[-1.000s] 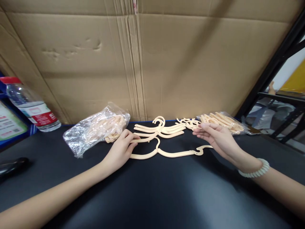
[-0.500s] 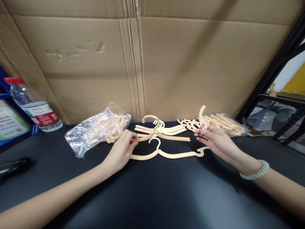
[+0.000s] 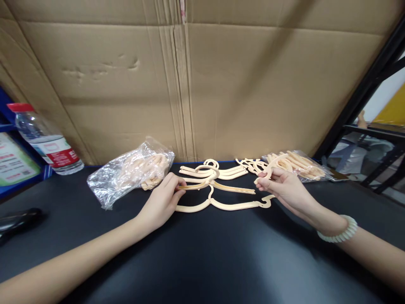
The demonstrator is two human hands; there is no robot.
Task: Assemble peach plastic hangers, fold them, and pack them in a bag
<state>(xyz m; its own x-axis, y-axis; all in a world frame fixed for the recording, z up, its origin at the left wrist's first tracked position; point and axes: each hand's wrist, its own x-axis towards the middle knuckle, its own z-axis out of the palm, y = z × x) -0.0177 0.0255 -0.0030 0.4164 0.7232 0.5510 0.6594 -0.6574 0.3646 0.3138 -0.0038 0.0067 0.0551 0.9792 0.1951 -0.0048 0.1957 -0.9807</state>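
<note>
My left hand [image 3: 163,196] pinches the left end of a cream folding clothes hanger [image 3: 234,188]. This hanger is tilted, its hook leaning over and its right arm free. To the right, my right hand [image 3: 289,190] grips a curved cream hook piece [image 3: 272,166] between thumb and fingers, its narrow end toward the hanger's free arm and apart from it. Nearer me, a second hanger [image 3: 236,206] lies on the black table [image 3: 209,257]. An S-shaped hook piece [image 3: 267,202] sits at its right end; its left end is hidden by my left hand.
Several hangers [image 3: 234,172] are stacked behind. Loose hook pieces [image 3: 249,164] lie beside a clear bag of hanger parts [image 3: 303,164] at right. Another plastic bag [image 3: 126,169] is at left, near a red-capped bottle [image 3: 50,143]. Cardboard [image 3: 126,84] stands behind the table.
The held hanger has tipped, its hook swinging down toward me. My right hand has turned the hook piece from upright to slanting and moved its narrow end nearer the hanger's arm.
</note>
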